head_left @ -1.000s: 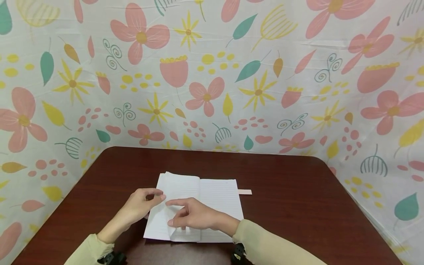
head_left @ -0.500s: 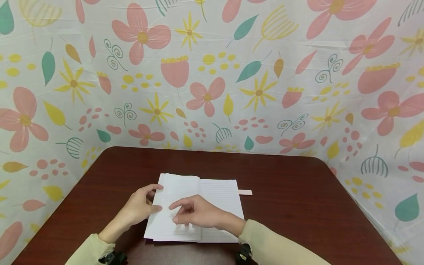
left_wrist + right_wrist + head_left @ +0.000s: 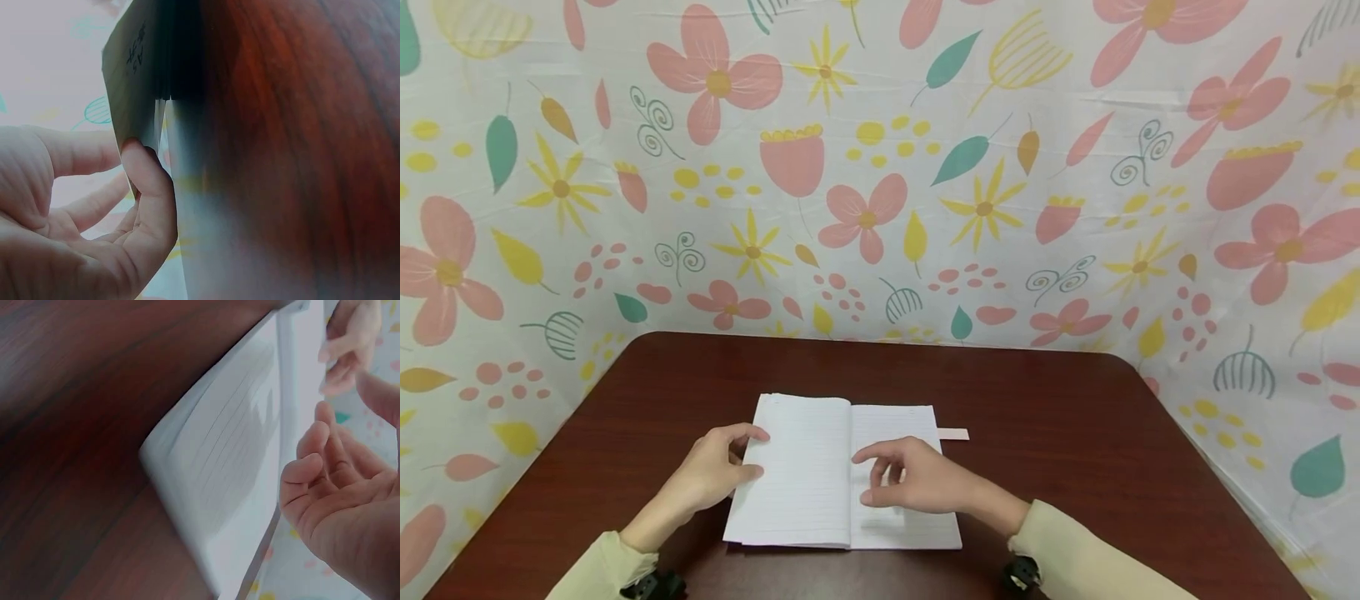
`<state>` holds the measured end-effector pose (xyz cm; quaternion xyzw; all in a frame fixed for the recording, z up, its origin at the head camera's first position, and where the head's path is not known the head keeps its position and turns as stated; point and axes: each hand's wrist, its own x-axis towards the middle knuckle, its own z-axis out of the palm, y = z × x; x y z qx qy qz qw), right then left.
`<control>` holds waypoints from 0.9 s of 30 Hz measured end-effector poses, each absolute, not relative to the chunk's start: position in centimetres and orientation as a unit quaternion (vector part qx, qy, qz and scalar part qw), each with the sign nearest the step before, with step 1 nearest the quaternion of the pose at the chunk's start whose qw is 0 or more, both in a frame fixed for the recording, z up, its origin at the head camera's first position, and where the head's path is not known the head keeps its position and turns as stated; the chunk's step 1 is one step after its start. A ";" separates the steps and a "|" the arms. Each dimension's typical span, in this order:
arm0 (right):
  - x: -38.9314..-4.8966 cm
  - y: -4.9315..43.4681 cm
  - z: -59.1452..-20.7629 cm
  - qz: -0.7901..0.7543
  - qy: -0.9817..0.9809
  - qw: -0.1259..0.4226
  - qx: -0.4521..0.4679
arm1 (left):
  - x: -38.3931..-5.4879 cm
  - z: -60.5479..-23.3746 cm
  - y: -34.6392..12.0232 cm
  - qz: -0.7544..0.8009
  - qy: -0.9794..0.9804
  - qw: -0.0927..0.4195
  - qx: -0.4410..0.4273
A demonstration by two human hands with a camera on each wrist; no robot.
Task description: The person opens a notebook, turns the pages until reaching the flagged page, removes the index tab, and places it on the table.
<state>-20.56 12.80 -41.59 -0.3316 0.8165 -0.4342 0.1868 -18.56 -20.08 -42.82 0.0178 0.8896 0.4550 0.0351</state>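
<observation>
An open lined notebook (image 3: 805, 467) lies flat on the dark wooden table (image 3: 1075, 450). My left hand (image 3: 752, 454) holds its left edge, thumb on top of the page and fingers curled at the side. In the left wrist view the fingertips (image 3: 134, 150) press against the edge of the notebook's page stack (image 3: 134, 81). My right hand (image 3: 880, 477) hovers just above the right page with fingers loosely curled and the index finger pointing left; it holds nothing. The right wrist view shows the right hand (image 3: 340, 434) above the white page (image 3: 231, 469).
A pink bookmark tab (image 3: 953, 434) sticks out from the notebook's right edge. A flower-patterned cloth wall (image 3: 880, 208) closes in the table at the back and on both sides. Bare tabletop lies on each side of the notebook.
The page that stood lifted on the left side now lies flat. My right hand has moved from the left page across to the right page. My left hand has stayed at the left edge.
</observation>
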 end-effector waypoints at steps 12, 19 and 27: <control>-20.9 19.1 -42.3 -0.361 0.869 0.136 -0.310 | -18.5 -42.7 -20.1 0.450 0.892 0.037 0.021; -20.7 21.4 -42.7 -0.309 0.899 0.101 -0.293 | -18.5 -42.8 -20.2 0.450 0.892 0.039 0.021; -20.7 22.8 -43.1 -0.285 0.912 0.110 -0.272 | -18.5 -42.9 -20.2 0.454 0.890 0.044 0.016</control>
